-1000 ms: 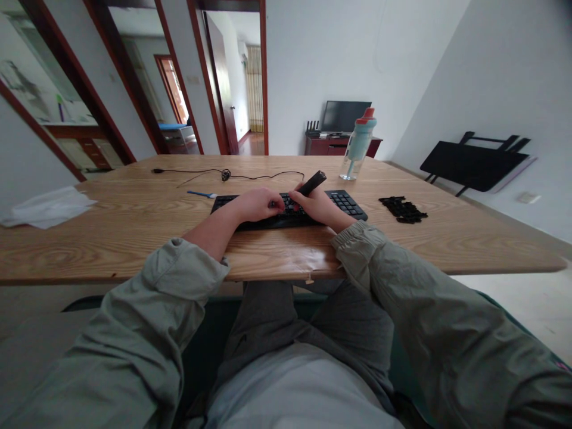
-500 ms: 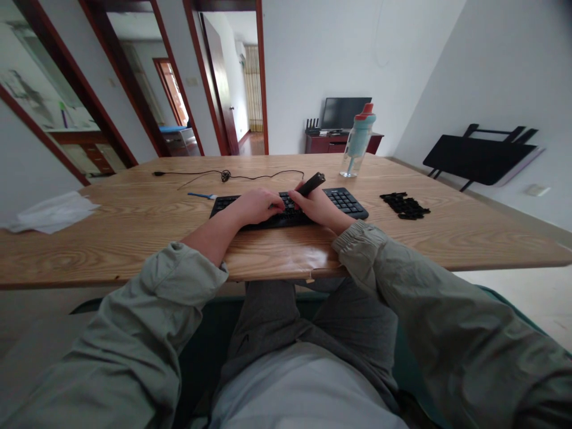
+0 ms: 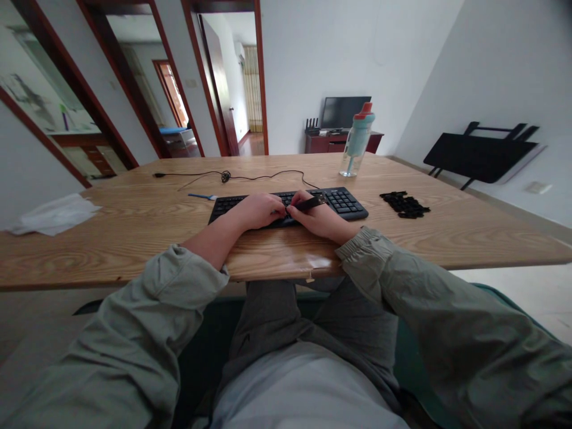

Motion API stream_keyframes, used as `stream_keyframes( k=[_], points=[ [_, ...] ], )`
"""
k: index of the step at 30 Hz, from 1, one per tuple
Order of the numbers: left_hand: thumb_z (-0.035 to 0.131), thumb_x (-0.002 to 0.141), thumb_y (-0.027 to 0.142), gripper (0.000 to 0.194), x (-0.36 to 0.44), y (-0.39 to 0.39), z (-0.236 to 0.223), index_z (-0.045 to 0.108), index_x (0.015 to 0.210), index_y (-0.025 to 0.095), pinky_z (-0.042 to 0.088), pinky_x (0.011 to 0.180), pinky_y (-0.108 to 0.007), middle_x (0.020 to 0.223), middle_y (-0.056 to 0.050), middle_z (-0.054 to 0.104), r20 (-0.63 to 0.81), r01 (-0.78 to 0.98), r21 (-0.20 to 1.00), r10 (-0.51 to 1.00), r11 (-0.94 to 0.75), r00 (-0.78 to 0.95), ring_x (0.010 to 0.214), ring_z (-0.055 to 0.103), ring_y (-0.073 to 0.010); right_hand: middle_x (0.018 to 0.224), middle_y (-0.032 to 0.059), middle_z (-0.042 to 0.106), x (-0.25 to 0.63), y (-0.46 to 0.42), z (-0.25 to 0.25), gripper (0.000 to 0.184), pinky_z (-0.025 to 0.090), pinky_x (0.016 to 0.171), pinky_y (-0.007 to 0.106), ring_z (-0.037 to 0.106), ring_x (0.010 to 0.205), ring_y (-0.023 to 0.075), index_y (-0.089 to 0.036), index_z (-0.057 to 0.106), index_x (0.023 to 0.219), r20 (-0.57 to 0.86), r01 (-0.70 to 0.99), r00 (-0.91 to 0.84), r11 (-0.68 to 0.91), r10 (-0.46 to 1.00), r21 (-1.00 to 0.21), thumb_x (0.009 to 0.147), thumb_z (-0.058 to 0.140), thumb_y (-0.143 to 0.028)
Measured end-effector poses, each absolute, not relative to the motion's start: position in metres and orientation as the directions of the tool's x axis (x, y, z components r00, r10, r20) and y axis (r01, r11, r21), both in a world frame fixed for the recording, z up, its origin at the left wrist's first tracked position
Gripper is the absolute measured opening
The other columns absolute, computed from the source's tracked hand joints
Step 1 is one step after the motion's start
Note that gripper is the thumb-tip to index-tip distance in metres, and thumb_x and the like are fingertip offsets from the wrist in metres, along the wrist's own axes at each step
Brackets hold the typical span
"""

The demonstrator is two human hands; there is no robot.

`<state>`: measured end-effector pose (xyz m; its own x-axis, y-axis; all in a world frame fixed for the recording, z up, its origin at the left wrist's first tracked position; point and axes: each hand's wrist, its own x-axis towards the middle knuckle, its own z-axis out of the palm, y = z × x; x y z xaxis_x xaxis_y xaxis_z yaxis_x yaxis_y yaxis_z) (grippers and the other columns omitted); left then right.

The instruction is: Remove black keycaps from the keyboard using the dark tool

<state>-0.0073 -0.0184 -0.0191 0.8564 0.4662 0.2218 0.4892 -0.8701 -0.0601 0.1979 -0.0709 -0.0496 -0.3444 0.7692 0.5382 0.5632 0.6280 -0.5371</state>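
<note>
A black keyboard (image 3: 346,201) lies near the front edge of the wooden table, both my hands over its middle. My right hand (image 3: 318,219) is closed around a thick black-handled tool (image 3: 311,203), now lying low, its butt end pointing right. The tool's working end is hidden by my fingers, so its kind does not show. My left hand (image 3: 261,210) rests on the keyboard with fingers curled together, fingertips close to those of my right hand. Whatever is between the left fingers is too small to make out. Several small black pieces that look like keycaps (image 3: 404,205) lie in a pile on the right.
A small blue-handled brush (image 3: 202,196) lies left of the keyboard. Behind it runs a black cable (image 3: 263,177) with a knot. A bottle with a red lid (image 3: 358,140) stands at the back right. White paper or tissue (image 3: 56,213) lies at the far left of the table (image 3: 134,238).
My right hand has tipped the black-handled tool down from slanting upward to nearly level. My right fingertips have come down and closer to my left fingers.
</note>
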Motion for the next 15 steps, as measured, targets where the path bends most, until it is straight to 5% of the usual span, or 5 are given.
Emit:
stream_keyframes(
  k=[8, 15],
  points=[
    [0.066, 0.083, 0.042, 0.025, -0.009, -0.013, -0.014, 0.07, 0.088, 0.019, 0.04, 0.065, -0.029, 0.087, -0.005, 0.07, 0.261, 0.635, 0.026, 0.619, -0.772, 0.741, 0.076, 0.059, -0.0191, 0.087, 0.0032, 0.065, 0.21, -0.062, -0.038, 0.014, 0.045, 0.075, 0.033, 0.057, 0.08, 0.0184, -0.021, 0.063, 0.093, 0.465, 0.523, -0.386, 0.605, 0.796, -0.601, 0.085, 0.061, -0.032],
    [0.07, 0.078, 0.041, 0.031, -0.017, -0.006, -0.014, 0.067, 0.098, 0.018, 0.038, 0.06, -0.025, 0.081, 0.0, 0.066, 0.236, 0.602, 0.279, 0.662, -0.748, 0.712, 0.069, 0.057, -0.0141, 0.079, 0.0022, 0.064, 0.218, -0.044, -0.023, 0.015, 0.045, 0.063, 0.03, 0.056, 0.069, 0.0159, -0.019, 0.067, 0.09, 0.365, 0.5, -0.454, 0.571, 0.813, -0.651, 0.079, 0.063, -0.028]
  ],
)
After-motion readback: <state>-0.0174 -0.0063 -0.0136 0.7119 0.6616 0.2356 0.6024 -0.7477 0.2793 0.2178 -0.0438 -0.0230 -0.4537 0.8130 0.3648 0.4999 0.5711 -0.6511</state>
